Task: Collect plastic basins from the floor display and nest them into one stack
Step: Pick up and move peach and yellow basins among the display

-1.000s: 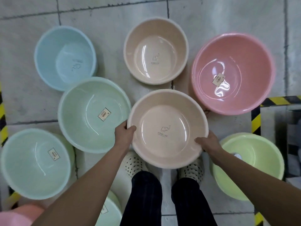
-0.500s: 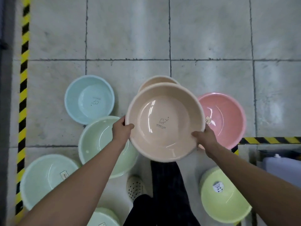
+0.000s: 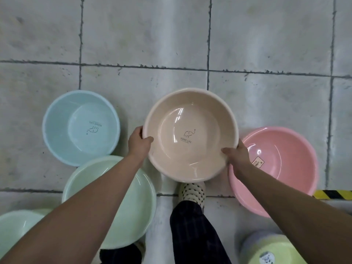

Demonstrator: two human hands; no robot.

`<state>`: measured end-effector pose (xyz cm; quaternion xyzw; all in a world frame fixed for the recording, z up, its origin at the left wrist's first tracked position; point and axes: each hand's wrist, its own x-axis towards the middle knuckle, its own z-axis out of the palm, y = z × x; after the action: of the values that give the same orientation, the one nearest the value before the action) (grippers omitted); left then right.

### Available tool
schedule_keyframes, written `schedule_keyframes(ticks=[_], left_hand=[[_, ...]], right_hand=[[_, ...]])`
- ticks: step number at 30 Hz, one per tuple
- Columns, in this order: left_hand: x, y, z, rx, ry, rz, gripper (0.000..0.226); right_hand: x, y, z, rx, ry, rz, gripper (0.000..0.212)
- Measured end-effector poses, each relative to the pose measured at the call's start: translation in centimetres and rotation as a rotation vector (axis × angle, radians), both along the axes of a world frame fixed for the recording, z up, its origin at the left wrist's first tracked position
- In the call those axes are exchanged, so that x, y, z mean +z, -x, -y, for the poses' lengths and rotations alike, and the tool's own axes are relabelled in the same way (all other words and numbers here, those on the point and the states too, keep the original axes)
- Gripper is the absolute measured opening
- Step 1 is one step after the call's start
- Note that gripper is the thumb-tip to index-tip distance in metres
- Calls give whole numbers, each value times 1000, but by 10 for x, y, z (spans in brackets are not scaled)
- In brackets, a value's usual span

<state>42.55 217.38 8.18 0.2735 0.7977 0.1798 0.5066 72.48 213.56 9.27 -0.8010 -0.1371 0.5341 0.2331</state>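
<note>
Grey tiled floor [image 3: 133, 35], dark grout, hazard tape [image 3: 332, 194]. Beige basin [image 3: 190, 135], rim gripped by left hand [image 3: 138, 142] and right hand [image 3: 237, 155]; blue basin [image 3: 80, 128], pink basin [image 3: 285, 159] flanking.

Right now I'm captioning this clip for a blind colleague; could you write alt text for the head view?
A person's left hand and right hand grip a beige basin by opposite sides of its rim over a grey tiled floor. A blue basin and a green basin sit on the floor to its left, a pink basin to its right.
</note>
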Motion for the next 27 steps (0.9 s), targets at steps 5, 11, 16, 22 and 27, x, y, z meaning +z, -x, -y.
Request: schedule_keyframes(ticks=[5,11,16,22,27], left_hand=[[-43,2,3,-13,32,-5,45],[-70,-3,7,68,13,-19,45],[-68,6,-4,10,113,23,38],[-26,54,-20,-4,99,57,29],[31,129,-25,246,-59,39,22]], right_hand=[[-44,8,0,-25,56,65,51],[-77,13,-5,-26,86,126,40],[-73,19,-17,34,148,204,41],[-4,61,-68,80,1,247,23],[52,145,-109,199,-144,142,29]])
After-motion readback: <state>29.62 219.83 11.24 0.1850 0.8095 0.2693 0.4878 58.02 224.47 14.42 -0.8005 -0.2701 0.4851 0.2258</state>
